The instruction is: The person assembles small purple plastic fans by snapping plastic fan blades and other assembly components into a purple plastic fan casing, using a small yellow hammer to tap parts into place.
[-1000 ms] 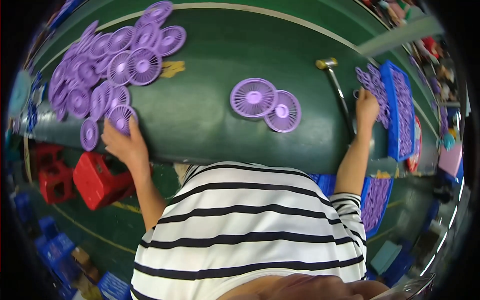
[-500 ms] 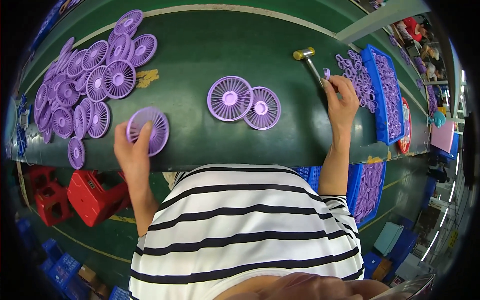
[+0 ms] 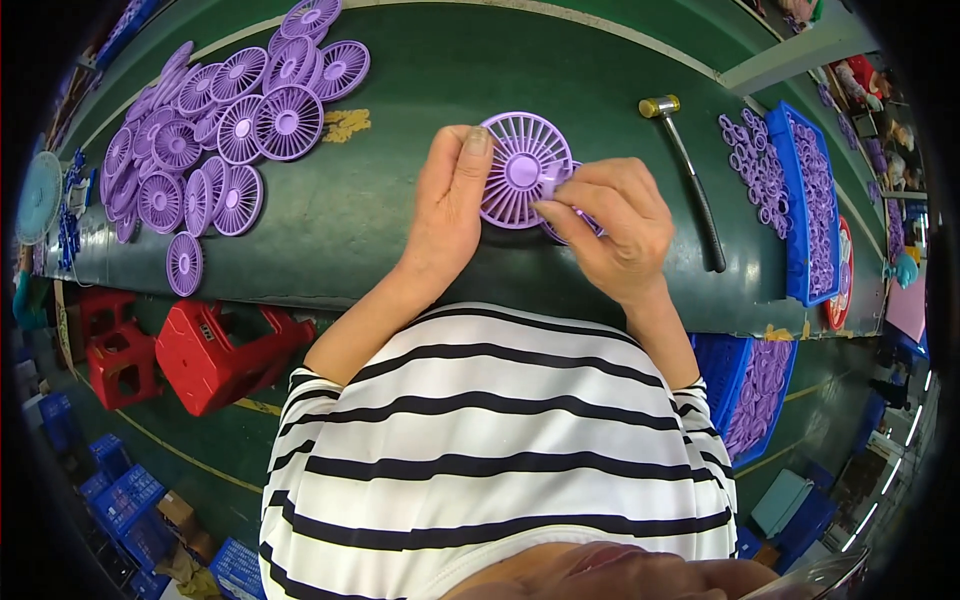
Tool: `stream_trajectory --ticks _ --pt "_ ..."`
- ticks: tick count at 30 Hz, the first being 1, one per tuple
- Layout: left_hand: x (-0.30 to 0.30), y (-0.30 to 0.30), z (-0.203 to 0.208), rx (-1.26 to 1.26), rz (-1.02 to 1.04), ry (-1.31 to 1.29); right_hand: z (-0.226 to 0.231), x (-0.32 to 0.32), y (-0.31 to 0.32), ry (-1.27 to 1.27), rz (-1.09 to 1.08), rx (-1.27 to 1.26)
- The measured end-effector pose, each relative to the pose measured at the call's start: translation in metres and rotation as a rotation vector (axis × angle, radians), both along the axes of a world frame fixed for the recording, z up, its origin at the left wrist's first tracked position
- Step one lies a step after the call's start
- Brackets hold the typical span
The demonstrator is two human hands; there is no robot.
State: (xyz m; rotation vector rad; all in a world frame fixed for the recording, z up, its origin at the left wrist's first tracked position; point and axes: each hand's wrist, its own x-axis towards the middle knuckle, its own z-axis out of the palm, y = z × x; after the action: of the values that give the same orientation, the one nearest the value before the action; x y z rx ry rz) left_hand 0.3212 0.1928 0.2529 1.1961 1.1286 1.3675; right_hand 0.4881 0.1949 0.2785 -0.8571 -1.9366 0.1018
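My left hand point(image 3: 450, 205) grips the left edge of a purple spoked fan grille point(image 3: 523, 170), its thumb along the rim. My right hand point(image 3: 618, 220) is closed in a pinch at the grille's right side, on a small purple ring part point(image 3: 551, 180) that is partly blurred. Beneath the right fingers shows a bit of a second purple grille point(image 3: 590, 222), mostly covered. To the right of that hand a mallet point(image 3: 703, 218) with yellow faces and a black grip lies untouched on the green table.
A heap of purple grilles point(image 3: 240, 130) covers the table's left. At right lie loose small purple rings point(image 3: 757, 170) beside a blue basket point(image 3: 798, 255) full of them. Another blue crate point(image 3: 722, 385) sits below the table edge. Red stools point(image 3: 205, 360) stand at lower left.
My left hand has come right, to the middle, with a grille. My right hand has moved left from beside the mallet to the grille. The view has shifted slightly.
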Motion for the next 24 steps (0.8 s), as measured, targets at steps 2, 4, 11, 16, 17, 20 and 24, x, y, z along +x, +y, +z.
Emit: stream_trajectory --ticks 2,4,11,16,17,20,24 --pt "0.004 -0.002 0.000 -0.018 -0.054 -0.072 -0.002 -0.007 0.001 -0.049 -0.010 0.053" --pt "0.004 -0.004 0.000 0.008 -0.057 -0.033 -0.008 -0.012 0.004 -0.086 -0.027 0.059" --pt "0.004 -0.006 -0.019 -0.071 -0.053 -0.041 -0.015 -0.018 0.003 -0.214 -0.113 -0.131" --pt "0.004 -0.010 -0.016 0.016 -0.049 0.107 -0.010 -0.014 -0.001 -0.336 -0.035 -0.186" --pt "0.004 -0.011 -0.015 0.049 -0.050 0.159 -0.011 -0.014 -0.002 -0.324 -0.048 -0.201" --pt "0.002 -0.005 -0.014 0.084 -0.082 0.089 -0.009 -0.019 -0.005 -0.211 -0.153 -0.153" --pt "-0.005 -0.009 -0.003 -0.108 -0.301 -0.247 -0.005 -0.006 -0.003 -0.287 -0.131 0.083"
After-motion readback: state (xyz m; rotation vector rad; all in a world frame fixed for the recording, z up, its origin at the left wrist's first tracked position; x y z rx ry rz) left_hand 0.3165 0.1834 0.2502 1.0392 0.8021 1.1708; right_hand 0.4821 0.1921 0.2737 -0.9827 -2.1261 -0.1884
